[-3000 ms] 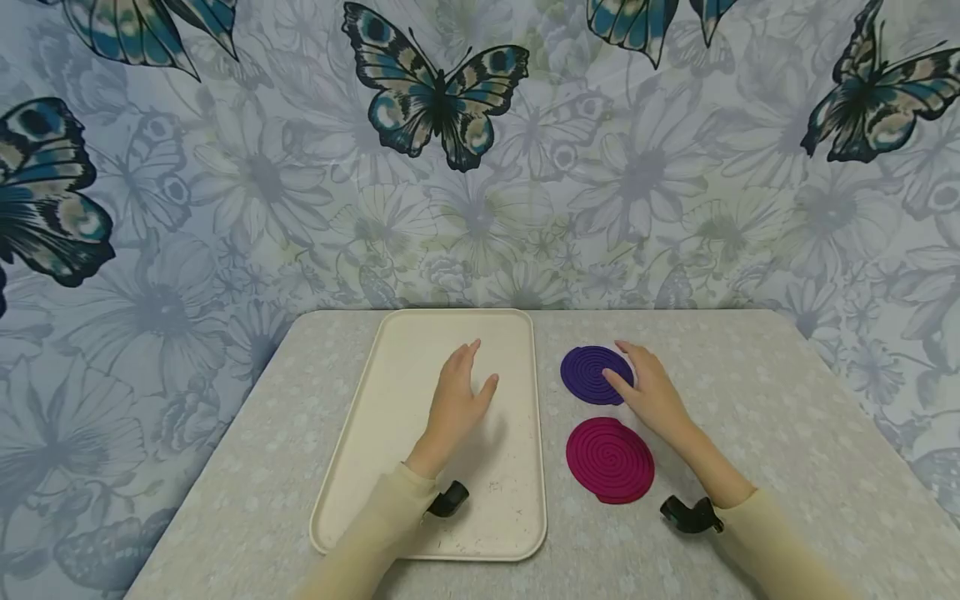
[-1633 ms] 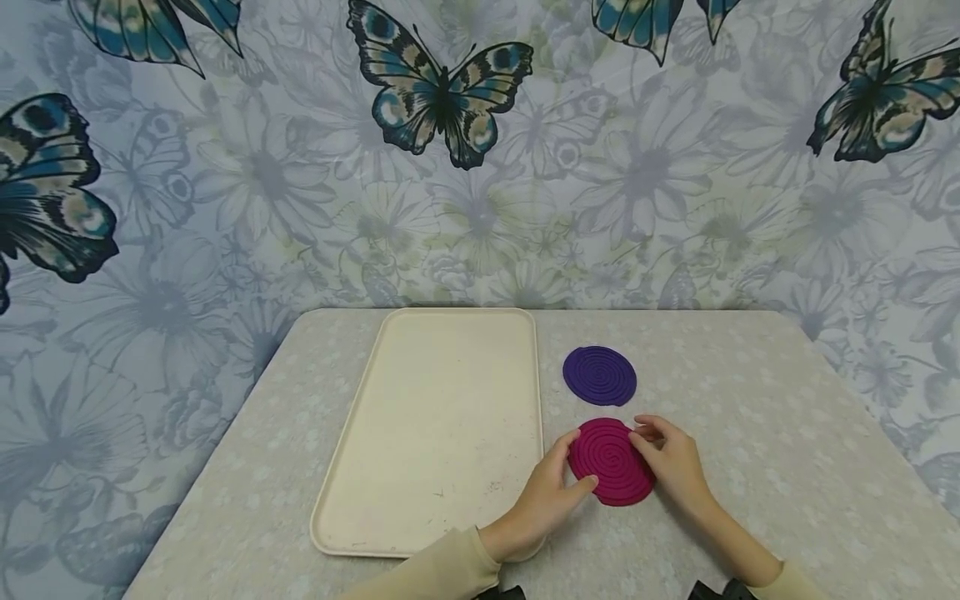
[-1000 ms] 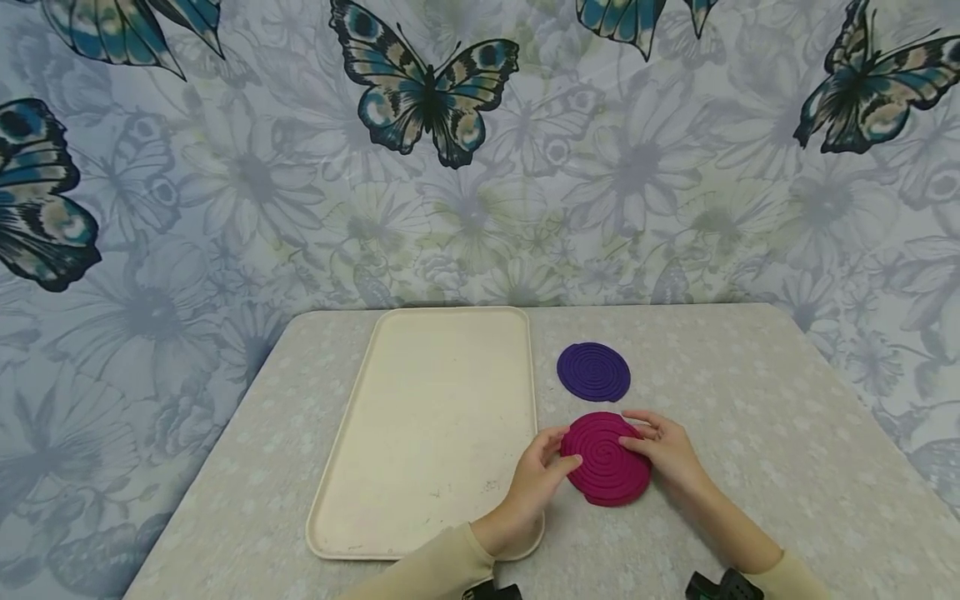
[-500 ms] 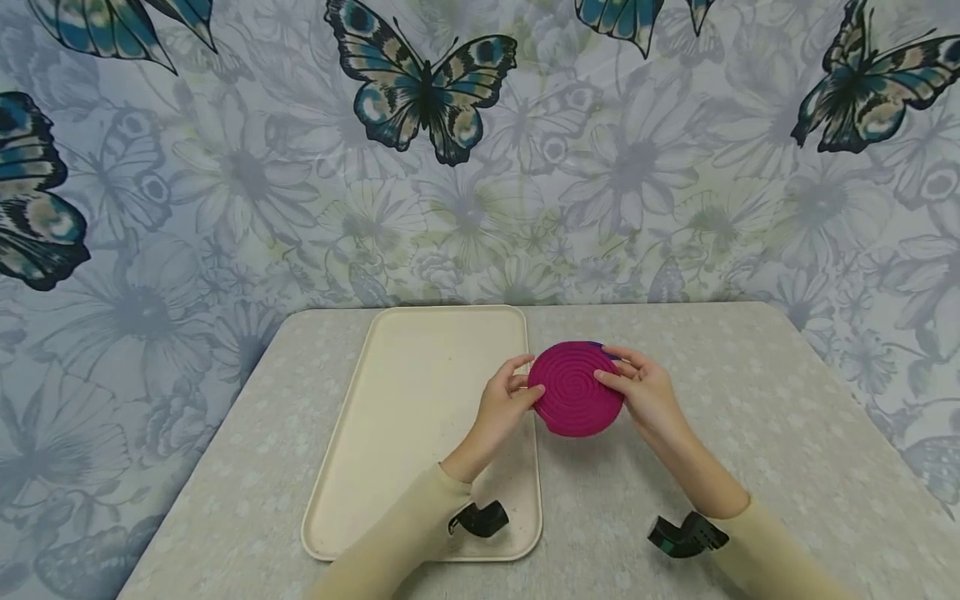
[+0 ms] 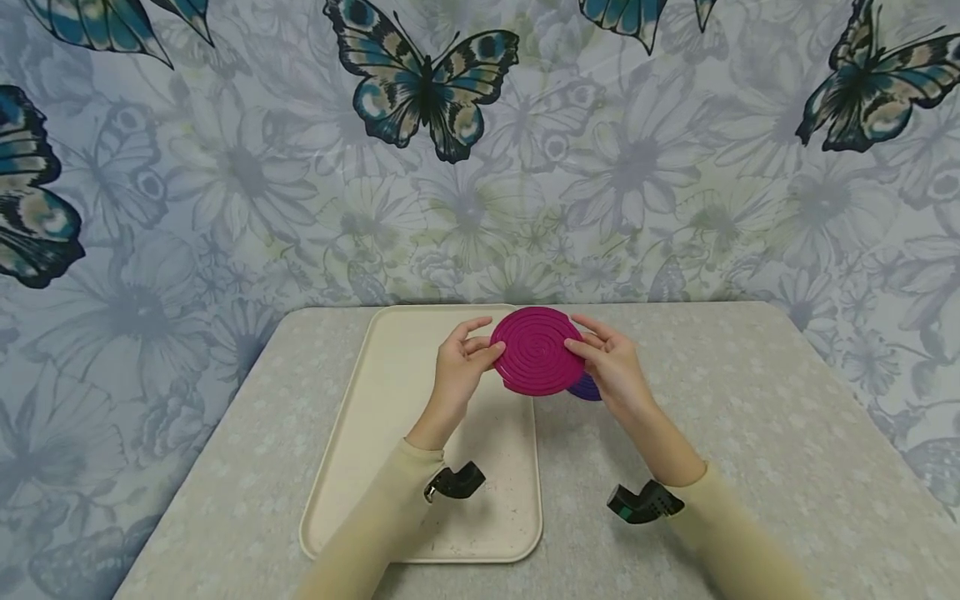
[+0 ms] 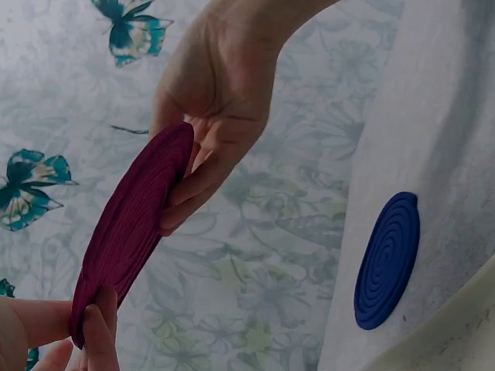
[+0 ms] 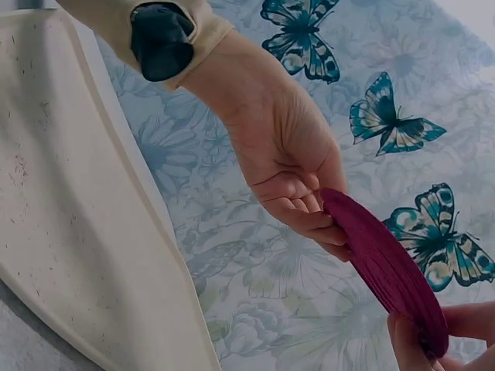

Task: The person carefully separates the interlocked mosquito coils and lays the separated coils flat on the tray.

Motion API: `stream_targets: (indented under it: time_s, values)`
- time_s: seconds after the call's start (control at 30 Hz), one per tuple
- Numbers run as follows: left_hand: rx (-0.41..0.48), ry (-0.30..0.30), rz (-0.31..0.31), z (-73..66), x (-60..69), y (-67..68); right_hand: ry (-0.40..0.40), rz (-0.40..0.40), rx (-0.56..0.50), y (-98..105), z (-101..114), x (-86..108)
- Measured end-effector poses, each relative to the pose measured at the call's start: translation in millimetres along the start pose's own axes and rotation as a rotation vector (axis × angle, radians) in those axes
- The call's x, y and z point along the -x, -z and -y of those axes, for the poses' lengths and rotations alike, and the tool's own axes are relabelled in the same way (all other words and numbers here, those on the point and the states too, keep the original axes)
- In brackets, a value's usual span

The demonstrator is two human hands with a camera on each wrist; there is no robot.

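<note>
A flat magenta disc made of a spiral coil (image 5: 537,352) is held up off the table between both hands. My left hand (image 5: 459,367) pinches its left edge, thumb in front and fingers behind. On the opposite edge my right hand (image 5: 617,367) pinches it the same way. Both wrist views show the magenta disc (image 6: 133,224) nearly edge-on, with fingers curled round each end. A similar purple coiled disc (image 5: 587,387) lies on the table, mostly hidden behind the magenta one and the right hand; the left wrist view shows it whole, looking blue (image 6: 388,261).
A cream rectangular tray (image 5: 405,467) with small dark marks lies on the left of the table, under the left forearm. The grey patterned table (image 5: 780,433) meets a butterfly-print backdrop (image 5: 480,225) at its far edge. A black camera sits on each wrist.
Both hands moved from over the tray and purple disc to the magenta disc, gripped its edges and lifted it. They carried it up and leftward, towards the tray's right edge.
</note>
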State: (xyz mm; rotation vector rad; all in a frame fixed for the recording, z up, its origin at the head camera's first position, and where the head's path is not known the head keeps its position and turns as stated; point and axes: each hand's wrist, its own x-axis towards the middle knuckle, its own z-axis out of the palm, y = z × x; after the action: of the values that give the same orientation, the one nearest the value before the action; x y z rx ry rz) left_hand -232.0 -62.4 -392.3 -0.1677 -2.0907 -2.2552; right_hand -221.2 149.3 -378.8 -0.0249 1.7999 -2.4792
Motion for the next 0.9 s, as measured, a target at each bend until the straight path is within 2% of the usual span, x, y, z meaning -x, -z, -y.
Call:
stream_targets:
  time_s: [0.13, 0.2, 0.4, 0.5, 0.67, 0.8, 0.9]
  values:
    - [0.017, -0.02, -0.058, -7.5, -1.6, 5.2, 0.016, 0.057, -0.01, -2, -1, 3.0]
    - [-0.008, -0.029, -0.077, -7.6, -1.5, 5.5, 0.018, 0.073, -0.027, -3, -1, 4.2]
    - [-0.229, -0.075, -0.024, -0.6, 4.4, 3.3, -0.007, 0.06, -0.085, -5, 0, 9.2]
    - [-0.28, -0.094, 0.002, 0.6, 7.2, 1.4, -0.023, 0.068, -0.13, -6, 1, 9.9]
    - [-0.249, -0.134, 0.054, 3.1, 5.7, -3.6, -0.02, 0.092, -0.185, -7, 0, 7.3]
    - [-0.231, -0.128, 0.095, 4.5, 7.3, -7.5, 0.046, 0.122, -0.203, -9, -2, 6.3]
    - [-0.211, -0.1, 0.132, 5.3, 9.7, -11.1, 0.108, 0.131, -0.183, -10, -5, 5.8]
